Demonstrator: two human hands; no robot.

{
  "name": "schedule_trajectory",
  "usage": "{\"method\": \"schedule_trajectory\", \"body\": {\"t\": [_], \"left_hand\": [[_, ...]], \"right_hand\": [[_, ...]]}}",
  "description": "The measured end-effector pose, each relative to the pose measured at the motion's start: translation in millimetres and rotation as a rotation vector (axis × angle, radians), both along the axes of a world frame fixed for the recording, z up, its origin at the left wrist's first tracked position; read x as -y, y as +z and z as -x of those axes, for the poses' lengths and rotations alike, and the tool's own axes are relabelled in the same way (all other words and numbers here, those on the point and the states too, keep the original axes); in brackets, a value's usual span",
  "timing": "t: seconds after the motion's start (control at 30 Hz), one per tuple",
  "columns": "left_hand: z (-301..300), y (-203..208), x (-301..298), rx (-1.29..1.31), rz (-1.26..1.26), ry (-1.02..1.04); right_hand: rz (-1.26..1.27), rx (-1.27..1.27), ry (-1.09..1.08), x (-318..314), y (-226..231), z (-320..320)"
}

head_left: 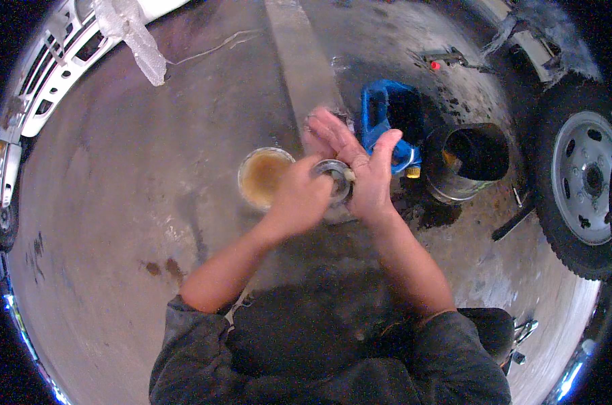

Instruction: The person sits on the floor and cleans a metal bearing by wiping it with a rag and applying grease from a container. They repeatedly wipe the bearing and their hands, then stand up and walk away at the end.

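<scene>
My left hand (298,201) is closed, its fingers curled at the side of a small round part (338,174) with a greyish, shiny rim. My right hand (361,167) lies against the other side of that part, fingers stretched out and thumb spread. Motion blurs both hands a little, and they cover much of the part, so its exact kind does not show. Close by on the left stands a round tub (266,177) of cloudy brown liquid. Just beyond my right hand is a blue jug (381,94) with a yellow cap.
A dark open bucket (448,185) stands right of the jug. Farther right is a truck wheel (583,179), with a dark bar (514,224) on the floor before it. A white vehicle bumper (66,77) with hanging bubble wrap (132,39) curves along the far left.
</scene>
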State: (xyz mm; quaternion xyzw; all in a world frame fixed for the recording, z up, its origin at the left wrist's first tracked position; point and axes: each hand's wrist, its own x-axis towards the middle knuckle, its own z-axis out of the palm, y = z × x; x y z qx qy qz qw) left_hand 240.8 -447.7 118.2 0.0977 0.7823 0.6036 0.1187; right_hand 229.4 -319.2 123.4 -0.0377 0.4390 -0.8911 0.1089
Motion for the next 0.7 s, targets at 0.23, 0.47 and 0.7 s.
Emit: {"method": "schedule_trajectory", "body": {"t": [0.23, 0.47, 0.7], "left_hand": [[-6, -11, 5, -0.084, 0.076, 0.035], [-11, 8, -10, -0.289, 0.104, 0.040], [-1, 9, -7, -0.164, 0.105, -0.164]], "right_hand": [[-0.197, 0.122, -0.190, 1, -17, -3], [-0.504, -0.022, -0.433, 18, 13, -8], [-0.419, 0.354, -0.149, -10, -1, 18]]}}
